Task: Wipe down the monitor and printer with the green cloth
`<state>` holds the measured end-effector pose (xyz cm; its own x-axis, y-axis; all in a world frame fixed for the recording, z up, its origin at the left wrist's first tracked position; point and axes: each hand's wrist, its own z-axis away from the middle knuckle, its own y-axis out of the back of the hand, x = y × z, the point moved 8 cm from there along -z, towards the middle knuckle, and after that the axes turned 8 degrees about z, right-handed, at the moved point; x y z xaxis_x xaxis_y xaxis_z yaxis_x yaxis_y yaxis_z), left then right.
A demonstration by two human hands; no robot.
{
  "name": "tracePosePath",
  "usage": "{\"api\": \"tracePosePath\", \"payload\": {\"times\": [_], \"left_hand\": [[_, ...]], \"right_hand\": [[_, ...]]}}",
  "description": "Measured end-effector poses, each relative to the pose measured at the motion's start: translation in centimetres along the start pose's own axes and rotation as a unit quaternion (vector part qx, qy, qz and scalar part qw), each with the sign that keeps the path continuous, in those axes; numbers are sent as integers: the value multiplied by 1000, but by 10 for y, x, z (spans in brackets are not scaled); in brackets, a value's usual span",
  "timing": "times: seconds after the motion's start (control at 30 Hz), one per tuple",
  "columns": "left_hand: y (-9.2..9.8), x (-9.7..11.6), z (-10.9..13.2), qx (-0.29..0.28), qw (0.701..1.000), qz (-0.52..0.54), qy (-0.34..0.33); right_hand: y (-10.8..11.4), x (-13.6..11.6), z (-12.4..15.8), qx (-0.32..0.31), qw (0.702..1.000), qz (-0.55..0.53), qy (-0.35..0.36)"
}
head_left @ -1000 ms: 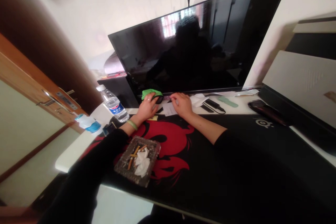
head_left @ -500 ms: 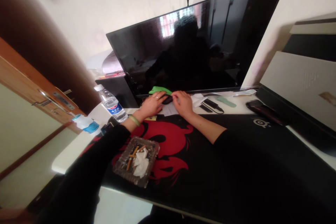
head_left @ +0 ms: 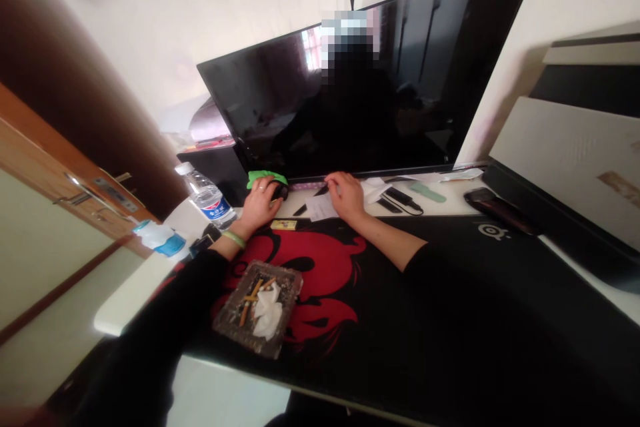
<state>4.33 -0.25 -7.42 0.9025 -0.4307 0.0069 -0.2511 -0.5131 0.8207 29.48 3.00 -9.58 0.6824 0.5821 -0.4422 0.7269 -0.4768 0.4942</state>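
Left hand (head_left: 259, 205), green cloth (head_left: 256, 178) farther left

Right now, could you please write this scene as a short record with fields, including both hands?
Left hand: fingers at green cloth and black rounded object; grip partly hidden
Right hand: fingers bent, beside white paper; hold unclear
Screen: dark, showing reflections
Water bottle: upright, capped, left of the left hand
Ashtray: on the black-and-red mat, containing cigarette butts and white tissue
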Motion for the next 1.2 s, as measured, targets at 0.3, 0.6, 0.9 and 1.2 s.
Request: {"api": "tracePosePath", "payload": {"times": [0.3, 0.6, 0.9, 1.2], "left_hand": [[-34, 87, -36, -98, 986, 21, -134], [-32, 93, -41, -106, 981, 0, -164], [2, -12, 5, -3, 1000, -7, 21], [-15, 33, -15, -27, 999, 10, -31]], "right_hand": [[3, -5, 2, 9, 1000, -13, 13], [10, 5, 0, 40, 999, -6, -9], [8, 0, 2, 35, 999, -9, -2], [4, 1, 2, 27, 1000, -7, 2]]}}
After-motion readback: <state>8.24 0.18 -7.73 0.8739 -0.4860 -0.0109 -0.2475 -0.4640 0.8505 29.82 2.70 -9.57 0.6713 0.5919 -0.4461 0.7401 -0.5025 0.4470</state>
